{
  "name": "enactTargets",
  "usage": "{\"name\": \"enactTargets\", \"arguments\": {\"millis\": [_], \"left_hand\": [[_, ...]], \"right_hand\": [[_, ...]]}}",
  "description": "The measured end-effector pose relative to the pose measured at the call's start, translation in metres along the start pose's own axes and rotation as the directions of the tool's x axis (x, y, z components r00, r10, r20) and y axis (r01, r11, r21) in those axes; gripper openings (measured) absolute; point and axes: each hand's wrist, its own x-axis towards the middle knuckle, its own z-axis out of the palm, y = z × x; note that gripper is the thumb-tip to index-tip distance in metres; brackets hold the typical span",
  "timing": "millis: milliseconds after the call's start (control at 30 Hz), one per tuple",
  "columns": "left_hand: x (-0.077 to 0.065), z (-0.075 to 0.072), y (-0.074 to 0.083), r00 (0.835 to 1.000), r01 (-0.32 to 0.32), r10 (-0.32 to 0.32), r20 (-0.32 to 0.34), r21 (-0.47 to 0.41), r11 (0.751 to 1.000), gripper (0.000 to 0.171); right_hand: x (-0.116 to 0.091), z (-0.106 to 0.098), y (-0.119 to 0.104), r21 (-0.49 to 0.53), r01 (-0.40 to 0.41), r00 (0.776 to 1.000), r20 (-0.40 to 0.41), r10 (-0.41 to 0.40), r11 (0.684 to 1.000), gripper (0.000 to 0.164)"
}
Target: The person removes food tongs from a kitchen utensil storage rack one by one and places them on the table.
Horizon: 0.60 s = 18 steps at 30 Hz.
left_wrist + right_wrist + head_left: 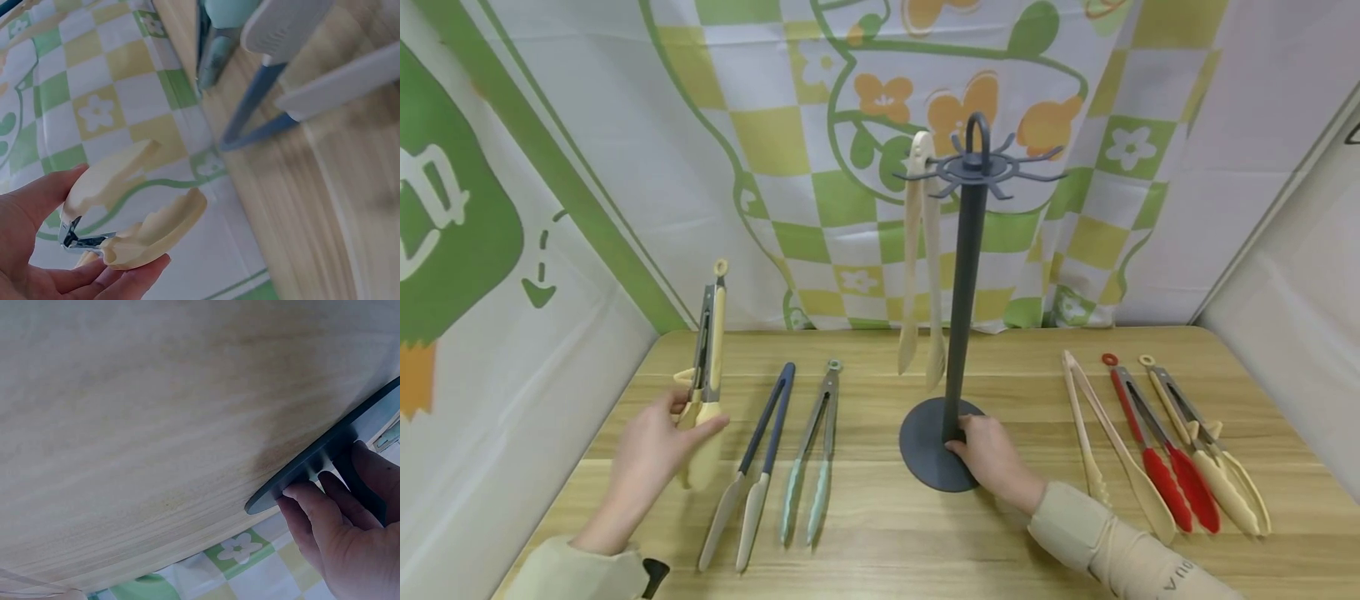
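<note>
Near the left of the table my left hand (658, 437) grips pale yellow tongs (717, 350) by their scalloped tips, thumb on one side and fingers on the other. The tongs stand upright, ring end on top; in the left wrist view their two tips (156, 231) spread apart. My right hand (996, 458) holds the foot of the pole of a dark grey rack (967, 292), just above its round base (925, 446). Beige tongs (910, 258) hang from a hook on the rack's left side. In the right wrist view, fingers (319, 512) wrap the pole close to the base.
Left of the rack lie blue-handled tongs (767, 437) and mint-tipped tongs (827, 408). To its right lie pinkish-beige tongs (1105, 400), red tongs (1138, 417) and another yellow pair (1180, 400). A patterned cloth (760, 142) hangs behind the wooden table (865, 500).
</note>
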Motion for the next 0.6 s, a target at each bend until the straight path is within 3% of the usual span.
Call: {"name": "enactTargets", "arguments": {"millis": [433, 600], "left_hand": [[0.001, 0.002, -0.023, 0.996, 0.052, -0.058, 0.064, 0.091, 0.994, 0.088], [0.002, 0.004, -0.032, 0.996, 0.042, -0.051, 0.078, 0.116, 0.992, 0.087]], "right_hand": [[0.001, 0.001, 0.0, -0.007, -0.001, 1.0, 0.003, 0.001, 1.0, 0.022], [0.001, 0.0, -0.001, -0.007, 0.001, 1.0, -0.003, -0.001, 1.0, 0.022]]}}
